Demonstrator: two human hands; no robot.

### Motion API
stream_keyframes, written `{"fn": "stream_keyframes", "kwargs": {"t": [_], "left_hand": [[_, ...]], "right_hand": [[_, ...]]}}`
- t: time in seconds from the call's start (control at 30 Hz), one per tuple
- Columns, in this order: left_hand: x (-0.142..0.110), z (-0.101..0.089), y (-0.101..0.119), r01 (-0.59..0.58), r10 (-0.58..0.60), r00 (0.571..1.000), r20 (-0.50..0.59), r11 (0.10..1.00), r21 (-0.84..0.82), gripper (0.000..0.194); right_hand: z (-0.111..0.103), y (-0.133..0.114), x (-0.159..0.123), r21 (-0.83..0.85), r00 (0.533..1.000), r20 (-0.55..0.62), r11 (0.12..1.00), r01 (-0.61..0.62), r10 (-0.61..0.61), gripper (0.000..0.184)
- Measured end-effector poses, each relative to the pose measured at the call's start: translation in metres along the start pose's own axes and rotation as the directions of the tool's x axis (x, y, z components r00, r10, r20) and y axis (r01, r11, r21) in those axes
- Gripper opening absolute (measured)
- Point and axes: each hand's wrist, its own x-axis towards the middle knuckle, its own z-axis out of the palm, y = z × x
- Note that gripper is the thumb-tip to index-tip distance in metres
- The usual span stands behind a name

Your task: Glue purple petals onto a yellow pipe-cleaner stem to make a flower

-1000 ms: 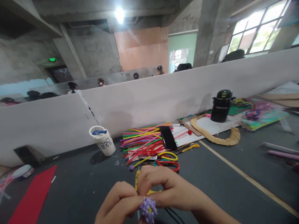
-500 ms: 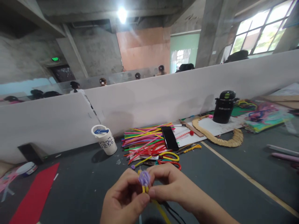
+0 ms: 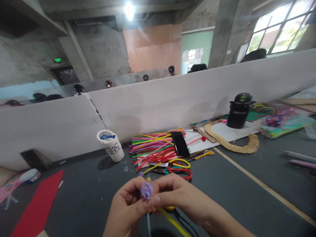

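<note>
At the near edge of the table, both my hands pinch a small purple flower head (image 3: 147, 190) made of fuzzy pipe cleaner. My left hand (image 3: 128, 204) grips it from the left, thumb and fingertips together. From the other side, my right hand (image 3: 175, 194) presses thumb and forefinger at its base. A yellow pipe-cleaner strip (image 3: 174, 223) trails from the fingers toward the lower right. Beneath my hands lies a mostly hidden yellow tool, its tip (image 3: 148, 179) showing beyond them and a translucent stick (image 3: 148, 225) behind; it resembles a glue gun.
Ahead lie yellow-handled scissors (image 3: 180, 162), red-handled pliers (image 3: 181, 172), many coloured pipe cleaners (image 3: 153, 144) and a black phone (image 3: 180, 144). A white cup (image 3: 111, 146), red sheet (image 3: 40, 204), curved cardboard piece (image 3: 232, 147) and black flask (image 3: 238, 112) stand or lie around. A white partition (image 3: 148, 102) closes the back.
The purple flower head has shifted slightly left and turned in my fingers. My right fingertips have moved left against its base. The view has shifted slightly.
</note>
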Motion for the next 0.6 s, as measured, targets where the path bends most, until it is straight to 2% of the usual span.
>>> {"fn": "stream_keyframes", "kwargs": {"t": [0.17,0.33,0.43,0.6], "left_hand": [[0.001,-0.003,0.001,0.017,-0.019,1.000,0.023,0.998,0.057,0.034],[0.002,-0.010,0.002,0.002,-0.012,0.995,0.095,0.995,0.104,0.033],[0.002,-0.013,-0.001,-0.054,0.043,0.994,0.096,0.992,0.114,0.031],[-0.002,-0.017,-0.006,-0.214,0.192,0.975,0.108,0.941,0.261,0.026]], "right_hand": [[0.001,0.001,-0.001,-0.027,0.999,0.048,1.000,0.015,-0.013,0.028],[-0.006,0.001,-0.001,-0.077,0.987,0.148,0.994,0.080,-0.068,0.018],[-0.010,0.002,0.001,-0.056,0.985,0.167,0.996,0.063,-0.053,0.017],[-0.011,0.005,0.002,-0.004,0.981,0.190,1.000,0.029,-0.027,0.019]]}}
